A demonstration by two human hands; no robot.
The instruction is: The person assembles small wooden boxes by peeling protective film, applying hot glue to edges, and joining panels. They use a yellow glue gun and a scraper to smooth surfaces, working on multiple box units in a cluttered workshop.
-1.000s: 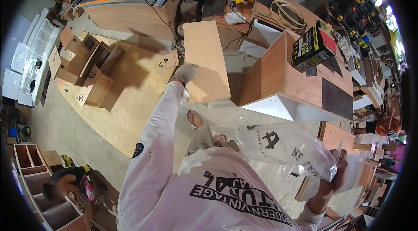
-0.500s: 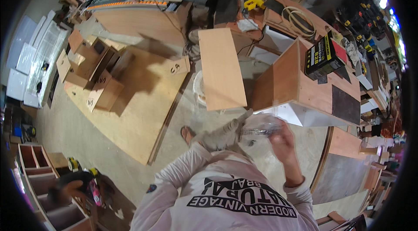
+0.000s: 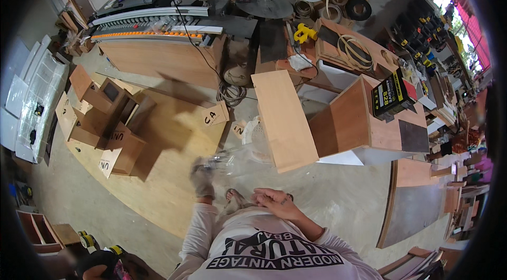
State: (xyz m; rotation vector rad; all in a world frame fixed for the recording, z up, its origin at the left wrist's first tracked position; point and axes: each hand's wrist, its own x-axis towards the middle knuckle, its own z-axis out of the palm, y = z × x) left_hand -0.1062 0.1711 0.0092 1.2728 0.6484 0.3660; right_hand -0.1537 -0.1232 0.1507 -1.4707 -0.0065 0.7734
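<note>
My left hand (image 3: 203, 180), in a grey glove and smeared by motion, is raised beyond my feet. Clear plastic (image 3: 227, 161), too blurred to name more exactly, stretches from its fingers toward a pale wooden panel (image 3: 285, 121). My right hand (image 3: 275, 203) is bare and close in front of my shirt. Its fingers are curled together; whatever they may hold is hidden. The panel lies raised over a whitish bucket-like thing (image 3: 255, 134), partly covering it. To its right stands a wooden cabinet box (image 3: 338, 127).
A large plywood sheet (image 3: 174, 148) at left bears small wooden box pieces (image 3: 113, 105). A black and yellow box (image 3: 392, 95) rests on the cabinet. Behind are a long machine with orange rollers (image 3: 158, 36) and a coiled cable (image 3: 232, 94). A person (image 3: 100, 264) is low at lower left.
The clear plastic has gone from near my right hand to my left. My left hand has swung outward to the left; my right has drawn back toward my body. The view has shifted.
</note>
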